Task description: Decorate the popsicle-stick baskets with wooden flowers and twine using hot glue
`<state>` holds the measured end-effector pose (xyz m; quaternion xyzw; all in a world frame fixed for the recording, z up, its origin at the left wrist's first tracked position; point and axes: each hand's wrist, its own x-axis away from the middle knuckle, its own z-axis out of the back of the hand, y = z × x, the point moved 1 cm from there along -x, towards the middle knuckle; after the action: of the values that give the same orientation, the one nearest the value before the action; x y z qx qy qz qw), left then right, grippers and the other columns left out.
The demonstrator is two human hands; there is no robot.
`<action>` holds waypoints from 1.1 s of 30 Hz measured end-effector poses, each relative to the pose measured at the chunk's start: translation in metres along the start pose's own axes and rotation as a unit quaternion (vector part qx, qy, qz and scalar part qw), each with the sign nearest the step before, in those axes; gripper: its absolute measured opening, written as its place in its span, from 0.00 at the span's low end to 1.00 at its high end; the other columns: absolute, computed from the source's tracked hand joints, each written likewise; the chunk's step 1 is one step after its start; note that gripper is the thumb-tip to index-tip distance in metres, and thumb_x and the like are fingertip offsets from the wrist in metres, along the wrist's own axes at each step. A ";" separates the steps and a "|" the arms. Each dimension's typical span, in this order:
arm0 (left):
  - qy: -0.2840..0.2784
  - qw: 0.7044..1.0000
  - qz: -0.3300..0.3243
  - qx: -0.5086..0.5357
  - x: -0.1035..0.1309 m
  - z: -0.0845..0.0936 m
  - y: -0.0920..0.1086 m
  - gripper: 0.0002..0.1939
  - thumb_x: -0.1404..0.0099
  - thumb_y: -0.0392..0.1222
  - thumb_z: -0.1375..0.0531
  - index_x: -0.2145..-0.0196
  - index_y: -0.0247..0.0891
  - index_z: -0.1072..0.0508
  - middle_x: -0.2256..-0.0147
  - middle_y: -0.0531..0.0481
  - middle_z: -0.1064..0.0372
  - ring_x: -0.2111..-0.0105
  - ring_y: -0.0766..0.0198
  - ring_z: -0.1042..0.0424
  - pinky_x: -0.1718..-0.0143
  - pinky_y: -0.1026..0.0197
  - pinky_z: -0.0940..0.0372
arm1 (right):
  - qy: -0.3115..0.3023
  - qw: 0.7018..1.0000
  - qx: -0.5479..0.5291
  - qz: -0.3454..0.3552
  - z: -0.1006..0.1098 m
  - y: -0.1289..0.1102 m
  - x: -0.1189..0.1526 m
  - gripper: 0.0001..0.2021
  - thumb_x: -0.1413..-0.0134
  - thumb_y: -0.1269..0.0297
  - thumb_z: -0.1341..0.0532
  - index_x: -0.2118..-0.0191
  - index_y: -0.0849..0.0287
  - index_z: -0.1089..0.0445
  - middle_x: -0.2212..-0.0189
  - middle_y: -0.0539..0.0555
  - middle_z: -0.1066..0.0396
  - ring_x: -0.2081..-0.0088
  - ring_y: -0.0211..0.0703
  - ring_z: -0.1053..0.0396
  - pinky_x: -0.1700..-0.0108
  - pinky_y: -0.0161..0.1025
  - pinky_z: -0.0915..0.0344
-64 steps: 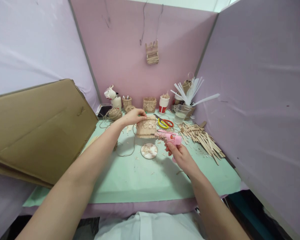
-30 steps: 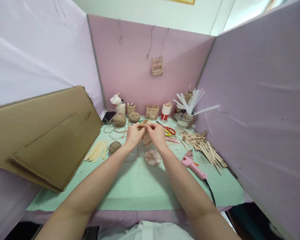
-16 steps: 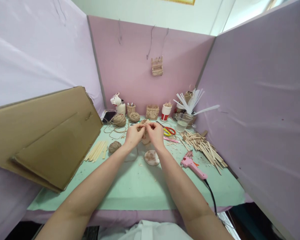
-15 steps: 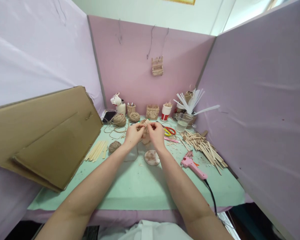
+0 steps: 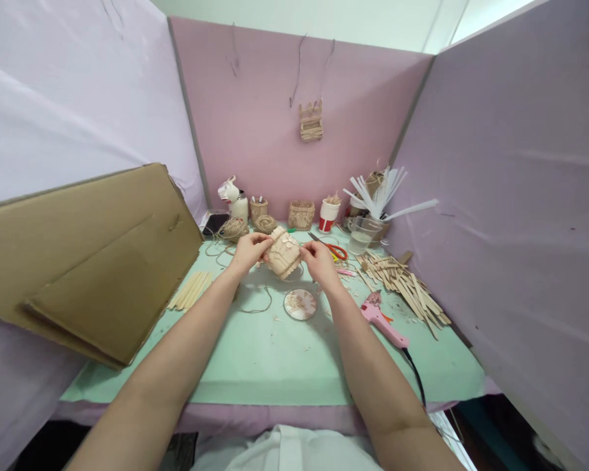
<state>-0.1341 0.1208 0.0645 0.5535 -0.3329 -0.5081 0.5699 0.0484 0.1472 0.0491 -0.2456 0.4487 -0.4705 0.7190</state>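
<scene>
A small craft-stick basket (image 5: 283, 254), pale wood with twine bands near both edges, is held tilted above the table. My left hand (image 5: 249, 252) is closed on its upper left edge, with the fingertips partly behind it. On the opposite side, the pinched fingers of my right hand (image 5: 319, 263) touch the right edge. A loose length of twine (image 5: 258, 310) lies on the table below my left hand. Under the basket sits a round coaster-like disc (image 5: 300, 305) with a mottled top. Red-handled scissors (image 5: 334, 250) lie just beyond my right hand.
A pink glue gun (image 5: 383, 325) and a heap of wooden sticks (image 5: 402, 288) lie at right. Pale sticks (image 5: 190, 291) and leaning cardboard (image 5: 98, 268) are at left. Behind stand twine balls (image 5: 234, 229), a finished basket (image 5: 301, 214), a paper cup (image 5: 328, 214) and a plastic cup (image 5: 362, 235).
My hands have moved apart, my left to the left and my right to the right. The basket, mostly covered before, now shows its side between them.
</scene>
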 end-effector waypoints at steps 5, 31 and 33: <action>-0.007 1.000 -0.011 -0.022 0.003 -0.003 0.003 0.09 0.46 0.42 0.40 0.70 0.33 0.28 0.82 0.55 0.35 0.86 0.72 0.38 0.84 0.68 0.46 | 0.039 0.998 0.056 -0.001 0.000 0.000 0.000 0.08 0.47 0.63 0.45 0.71 0.60 0.31 0.70 0.52 0.33 0.65 0.42 0.37 0.61 0.38 0.43; -0.041 0.995 -0.061 -0.062 0.007 -0.005 0.005 0.12 0.46 0.45 0.40 0.68 0.34 0.28 0.75 0.52 0.30 0.85 0.73 0.37 0.83 0.68 0.43 | -0.020 0.998 0.056 -0.025 0.009 -0.001 -0.003 0.05 0.55 0.63 0.38 0.73 0.59 0.29 0.73 0.49 0.30 0.69 0.39 0.36 0.65 0.36 0.42; -0.041 0.995 -0.059 -0.064 0.007 -0.005 0.005 0.12 0.46 0.46 0.40 0.68 0.34 0.28 0.77 0.53 0.30 0.85 0.72 0.37 0.82 0.68 0.43 | -0.006 0.998 0.062 -0.012 0.008 -0.001 -0.001 0.05 0.55 0.64 0.38 0.73 0.59 0.28 0.73 0.50 0.30 0.68 0.40 0.35 0.64 0.36 0.42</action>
<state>-0.1268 0.1152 0.0671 0.5134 -0.2899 -0.5829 0.5591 0.0550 0.1472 0.0542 -0.2090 0.4108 -0.5049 0.7298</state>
